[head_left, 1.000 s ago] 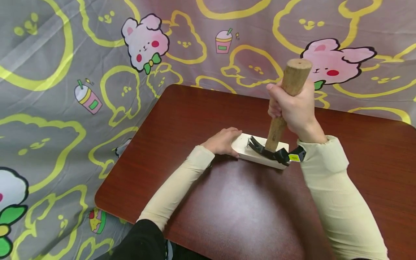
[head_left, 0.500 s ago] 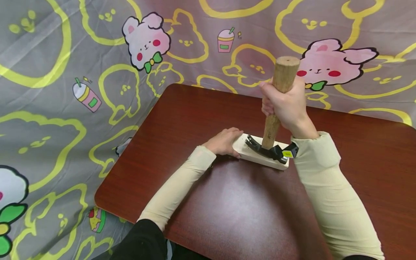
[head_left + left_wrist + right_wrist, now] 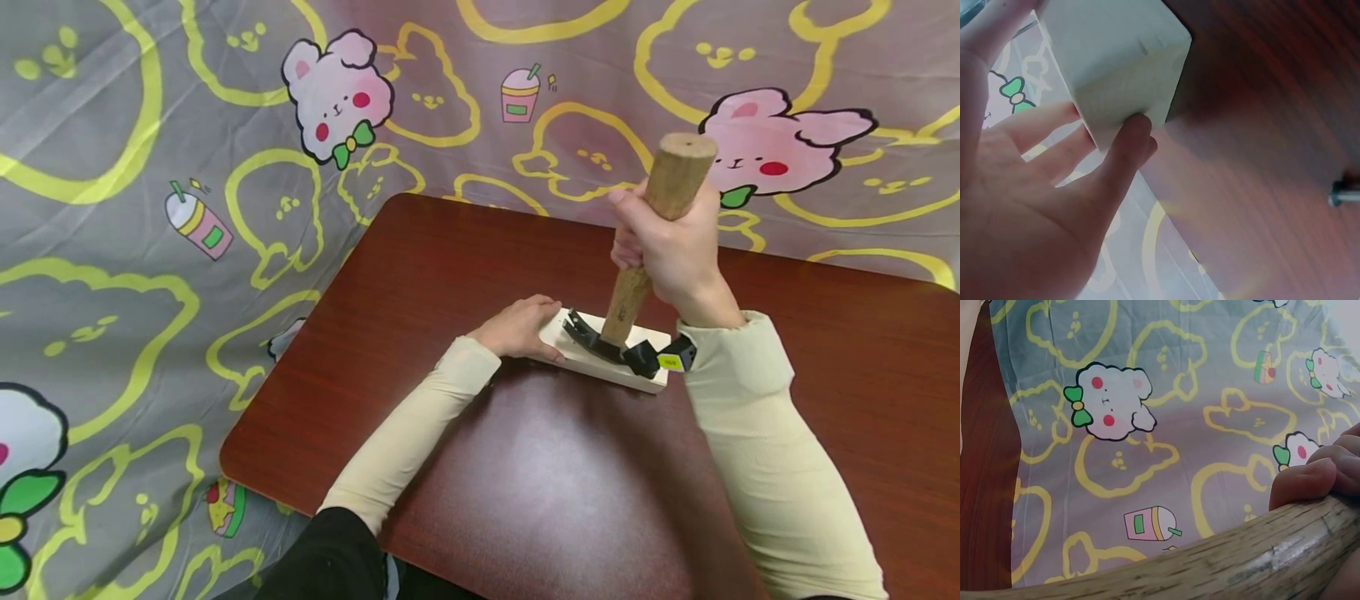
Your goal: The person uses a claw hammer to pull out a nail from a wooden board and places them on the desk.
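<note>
A claw hammer (image 3: 621, 310) stands handle-up on a pale wooden block (image 3: 553, 332), its black head lying along the block's top with the claw toward the left. My right hand (image 3: 675, 250) grips the wooden handle (image 3: 1241, 556) at its upper part, fingers wrapped round. My left hand (image 3: 521, 327) holds the block's left end, thumb on the near side and fingers at the far side. In the left wrist view the thumb (image 3: 1125, 140) presses the block's end region. What lies under the claw tips is too small to tell.
The block rests on a dark red-brown table (image 3: 450, 250) with rounded corners. A grey curtain (image 3: 427, 67) with cartoon prints hangs behind and to the left. A small metal piece (image 3: 1342, 195) shows at the left wrist view's right edge, its kind unclear.
The hammer handle tipped left, then swung back right with my right hand; its head now sits slightly farther left. My left thumb has shifted a little right along the block.
</note>
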A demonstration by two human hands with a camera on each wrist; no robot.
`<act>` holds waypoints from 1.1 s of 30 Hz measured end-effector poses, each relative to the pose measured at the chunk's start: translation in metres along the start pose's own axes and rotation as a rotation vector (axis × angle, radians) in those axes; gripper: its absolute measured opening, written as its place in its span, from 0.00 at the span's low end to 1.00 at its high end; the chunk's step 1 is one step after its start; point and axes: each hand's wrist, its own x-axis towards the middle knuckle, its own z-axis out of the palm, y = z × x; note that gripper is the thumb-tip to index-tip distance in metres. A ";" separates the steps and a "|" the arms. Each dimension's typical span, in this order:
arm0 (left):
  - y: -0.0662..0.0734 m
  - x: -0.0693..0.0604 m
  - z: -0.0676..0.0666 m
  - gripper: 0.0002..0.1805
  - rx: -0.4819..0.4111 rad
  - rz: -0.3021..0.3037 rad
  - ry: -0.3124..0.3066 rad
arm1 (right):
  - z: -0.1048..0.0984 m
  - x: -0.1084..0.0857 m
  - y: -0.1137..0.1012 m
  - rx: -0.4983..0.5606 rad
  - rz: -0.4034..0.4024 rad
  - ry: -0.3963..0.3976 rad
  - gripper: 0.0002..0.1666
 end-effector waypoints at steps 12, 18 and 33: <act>0.001 -0.001 0.000 0.54 0.007 -0.024 -0.005 | -0.012 -0.009 -0.005 0.062 -0.128 0.000 0.18; 0.001 -0.001 0.001 0.54 -0.003 -0.021 -0.003 | -0.014 -0.013 -0.005 0.086 -0.130 0.005 0.17; 0.001 -0.001 0.002 0.53 -0.007 -0.016 0.006 | -0.021 -0.015 -0.009 0.138 -0.194 0.011 0.17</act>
